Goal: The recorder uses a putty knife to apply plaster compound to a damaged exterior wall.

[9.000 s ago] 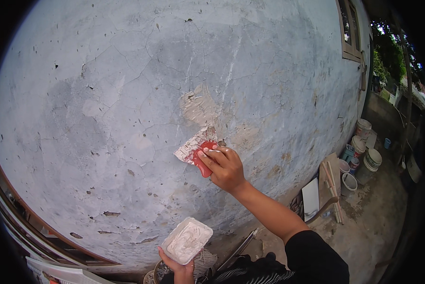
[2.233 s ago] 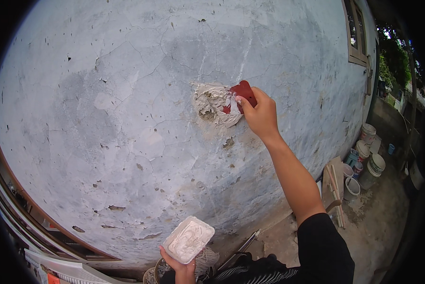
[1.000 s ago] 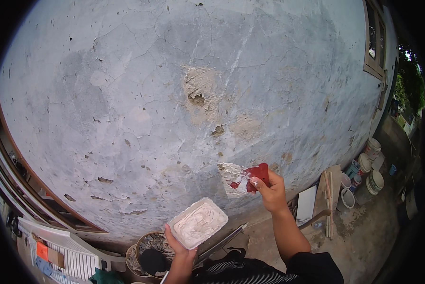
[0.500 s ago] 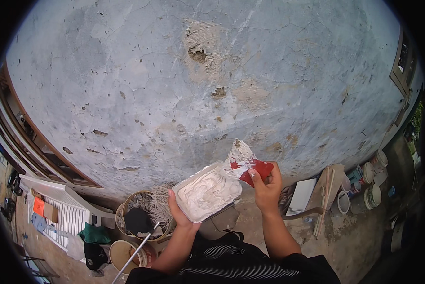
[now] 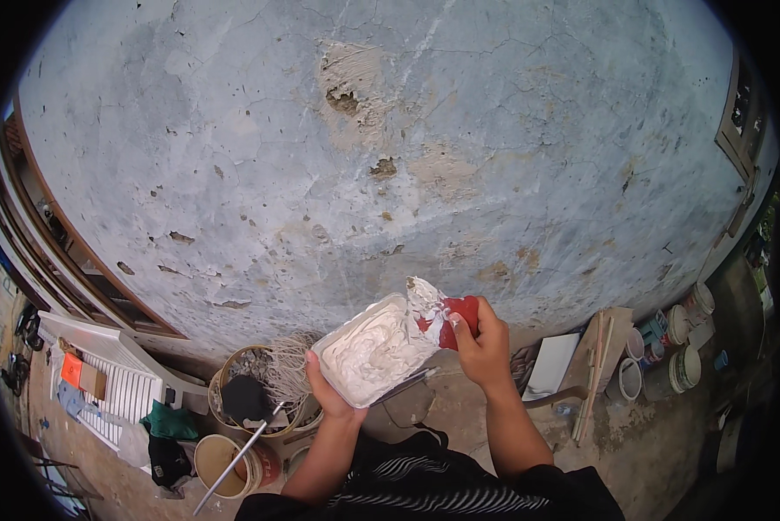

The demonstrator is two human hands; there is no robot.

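Observation:
My left hand (image 5: pixel 332 389) holds a shallow rectangular container (image 5: pixel 373 365) of creamy white filler, fingers wrapped at its lower left. My right hand (image 5: pixel 481 352) grips a wide putty knife (image 5: pixel 453 313) with a red handle; its blade, caked with filler, is at the container's upper right edge. Whether blade and rim touch, I cannot tell. Above them is the cracked pale blue-grey wall (image 5: pixel 234 148), with a rough beige filler patch (image 5: pixel 351 65) around a crumbled hole and smaller chipped spots (image 5: pixel 381 167) below it.
At lower left stand a slatted white piece (image 5: pixel 112 391), a bucket of tangled cord (image 5: pixel 290 365), a pail (image 5: pixel 212 456) and a pole (image 5: pixel 242 456). At right, boards (image 5: pixel 551 365), sticks (image 5: pixel 598 365) and several buckets (image 5: pixel 684 369) line the wall's foot. Window frames edge both sides.
My right hand has come down from the wall patch with the knife to the container. My view has tilted downward. Since half a second ago, the knife has dipped slightly.

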